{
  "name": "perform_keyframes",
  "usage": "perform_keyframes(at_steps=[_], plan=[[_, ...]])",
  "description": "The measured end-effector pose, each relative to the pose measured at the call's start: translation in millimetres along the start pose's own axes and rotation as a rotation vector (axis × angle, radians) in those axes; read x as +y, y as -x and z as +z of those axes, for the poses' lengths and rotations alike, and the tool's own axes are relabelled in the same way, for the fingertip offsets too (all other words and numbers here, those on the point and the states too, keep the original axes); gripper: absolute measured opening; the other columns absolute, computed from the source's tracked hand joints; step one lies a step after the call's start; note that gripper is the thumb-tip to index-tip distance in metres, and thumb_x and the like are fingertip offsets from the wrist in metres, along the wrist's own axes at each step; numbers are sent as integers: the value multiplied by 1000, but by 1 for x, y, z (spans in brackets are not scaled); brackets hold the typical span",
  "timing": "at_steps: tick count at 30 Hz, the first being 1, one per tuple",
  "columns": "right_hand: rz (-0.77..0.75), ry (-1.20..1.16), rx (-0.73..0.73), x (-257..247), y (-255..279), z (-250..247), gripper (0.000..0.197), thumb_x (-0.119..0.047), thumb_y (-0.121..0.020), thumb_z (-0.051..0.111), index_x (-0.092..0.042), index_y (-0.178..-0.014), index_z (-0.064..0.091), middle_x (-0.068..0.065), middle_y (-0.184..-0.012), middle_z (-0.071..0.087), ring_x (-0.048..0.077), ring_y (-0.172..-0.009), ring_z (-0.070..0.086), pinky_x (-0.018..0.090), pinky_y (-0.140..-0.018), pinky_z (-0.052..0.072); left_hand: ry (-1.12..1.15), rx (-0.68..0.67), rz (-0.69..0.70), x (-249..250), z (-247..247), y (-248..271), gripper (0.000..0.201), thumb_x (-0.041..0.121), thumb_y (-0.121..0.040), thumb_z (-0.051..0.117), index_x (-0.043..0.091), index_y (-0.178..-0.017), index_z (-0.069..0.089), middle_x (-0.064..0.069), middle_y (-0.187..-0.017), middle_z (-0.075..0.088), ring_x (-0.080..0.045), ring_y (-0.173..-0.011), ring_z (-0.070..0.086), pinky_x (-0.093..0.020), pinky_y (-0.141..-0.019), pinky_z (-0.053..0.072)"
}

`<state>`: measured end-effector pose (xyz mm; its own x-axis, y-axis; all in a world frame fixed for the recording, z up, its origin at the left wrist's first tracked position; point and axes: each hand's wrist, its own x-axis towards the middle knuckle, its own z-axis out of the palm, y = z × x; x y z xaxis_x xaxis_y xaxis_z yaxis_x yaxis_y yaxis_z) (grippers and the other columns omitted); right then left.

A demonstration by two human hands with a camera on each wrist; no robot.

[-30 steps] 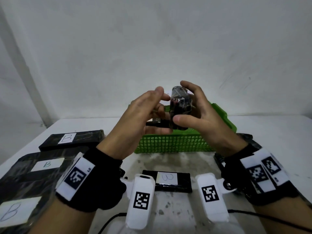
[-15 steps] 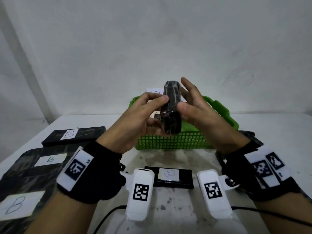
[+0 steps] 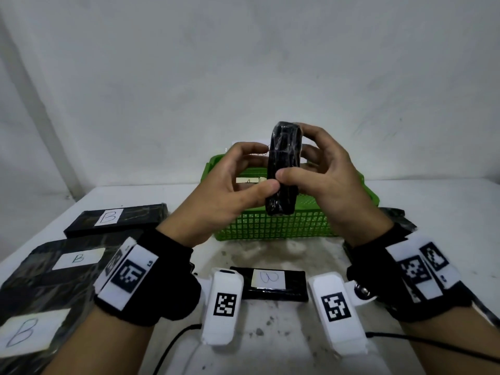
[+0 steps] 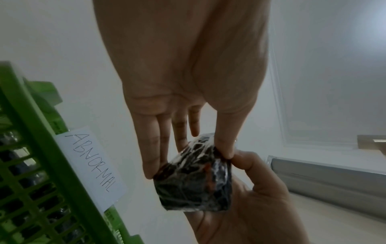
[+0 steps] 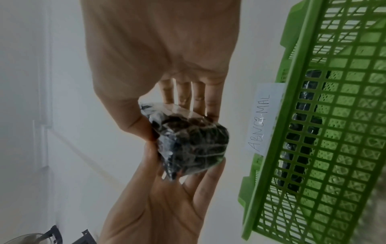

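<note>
A black block wrapped in clear film (image 3: 283,169) stands upright in the air above the green basket (image 3: 273,226). Both hands hold it. My left hand (image 3: 238,182) pinches its left side between thumb and fingers, and my right hand (image 3: 316,171) grips its right side with the thumb across the front. The same wrapped block (image 4: 196,181) shows from below in the left wrist view between my left hand (image 4: 188,148) and the other palm. In the right wrist view the wrapped block (image 5: 192,143) sits between my right hand (image 5: 179,118) and the left palm.
The green basket (image 5: 325,132) carries a paper tag reading ABNORMAL (image 4: 92,165) and holds dark wrapped items. Flat black packs with B labels (image 3: 108,217) lie on the white table at the left. Another labelled pack (image 3: 270,282) lies near the front edge between my wrists.
The block has been turned upright and raised a little above the basket. My left hand, which only hovered near it a second ago, now pinches its side.
</note>
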<state>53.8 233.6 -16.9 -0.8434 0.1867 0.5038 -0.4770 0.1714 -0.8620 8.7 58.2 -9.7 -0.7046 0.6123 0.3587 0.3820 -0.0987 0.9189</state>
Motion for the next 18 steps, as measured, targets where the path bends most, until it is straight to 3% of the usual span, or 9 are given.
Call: perform_keyframes(at_steps=[3, 6, 10, 13, 18], plan=[[53, -7, -106, -5, -1, -6, 70, -17, -77, 75, -24, -142, 49, -3, -128, 70, 22, -112, 71, 39, -92, 57, -44, -11, 45, 0, -3, 0, 63, 19, -79, 71, 20, -136, 45, 2, -131, 60, -17, -100, 71, -30, -86, 57], [91, -123, -146, -16, -1, -11, 57, -31, -86, 62, -26, -142, 53, -2, -132, 67, 22, -123, 65, 52, -103, 51, -120, -30, 138, -1, -5, -2, 67, -4, -82, 73, 29, -133, 48, 5, -131, 55, -11, -109, 67, -22, -86, 54], [121, -105, -270, -18, 0, -13, 62, -48, -80, 62, -29, -138, 56, 2, -137, 64, 26, -131, 58, 65, -107, 41, -147, -13, 260, -4, -6, -4, 71, -10, -81, 70, 24, -138, 46, 6, -137, 49, -17, -127, 55, -35, -96, 54], [164, -90, -334, -12, 1, -9, 66, -48, -71, 68, -33, -134, 58, -1, -134, 65, 25, -124, 63, 57, -104, 44, -267, 27, 356, -7, -4, -4, 61, -8, -85, 67, 19, -135, 46, 3, -137, 49, -13, -132, 51, -35, -97, 54], [63, -156, -227, -5, 0, 0, 66, -33, -64, 66, -29, -129, 55, 2, -130, 59, 16, -103, 70, 39, -90, 54, -431, 75, 472, -11, 0, -5, 61, -13, -83, 65, 16, -134, 46, 2, -132, 51, -13, -130, 51, -24, -94, 54]])
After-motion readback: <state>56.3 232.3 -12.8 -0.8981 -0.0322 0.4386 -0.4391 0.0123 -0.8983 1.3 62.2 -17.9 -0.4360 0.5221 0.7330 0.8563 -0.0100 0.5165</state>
